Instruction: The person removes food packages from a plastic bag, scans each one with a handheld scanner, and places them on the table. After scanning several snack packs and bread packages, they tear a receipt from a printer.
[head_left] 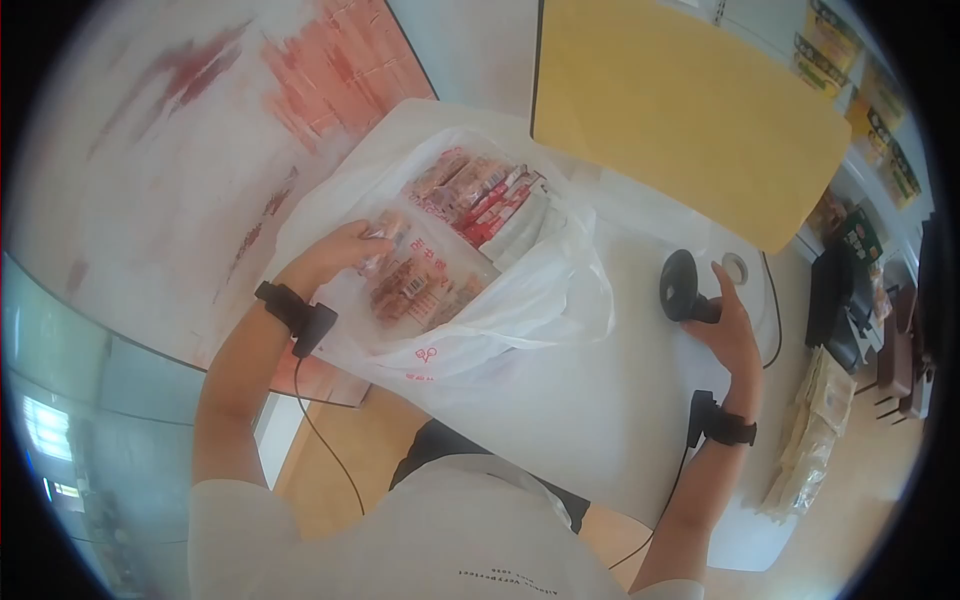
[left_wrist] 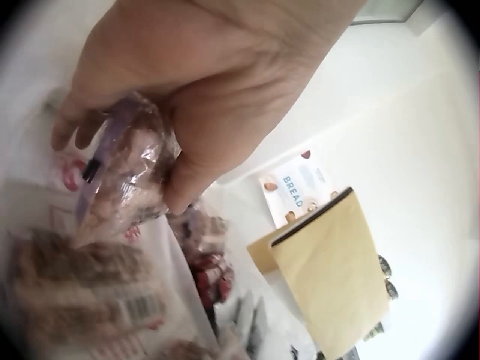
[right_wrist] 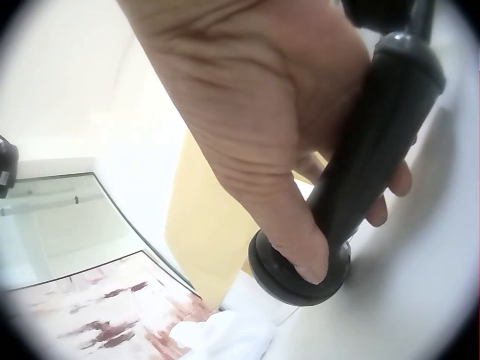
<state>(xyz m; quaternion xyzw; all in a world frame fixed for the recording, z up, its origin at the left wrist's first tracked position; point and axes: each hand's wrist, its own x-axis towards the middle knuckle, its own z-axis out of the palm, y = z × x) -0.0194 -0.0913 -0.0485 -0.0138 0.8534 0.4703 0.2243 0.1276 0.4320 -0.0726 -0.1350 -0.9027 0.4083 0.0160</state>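
Evidently the left hand (head_left: 345, 250) is inside the mouth of a thin white plastic bag (head_left: 520, 300) on the white counter (head_left: 600, 400), its fingers and thumb curled round a small clear-wrapped snack packet (left_wrist: 124, 176). The packet looks light and crinkly, with lumpy brownish contents showing through the film; I judge the wrap slippery and the contents easy to crush, so a gentle pinch across its middle or at a sealed end suits it best. Around it in the bag lie more flat packets (head_left: 470, 200) in red, pink and clear wrappers, some with barcodes, loosely heaped. The bag itself is soft and floppy, offering no support.

To the right, the right hand (head_left: 730, 335) wraps the handle of a black barcode scanner (head_left: 685, 285), whose rounded base (right_wrist: 300, 270) rests on the counter. It is hard, smooth plastic, rigid and easy to grip along that stem. A cable runs off behind it. Farther off lies a stiff yellow board (head_left: 690, 110), flat with rounded corners, and a roll of tape (head_left: 735, 267) sits just beyond the scanner.
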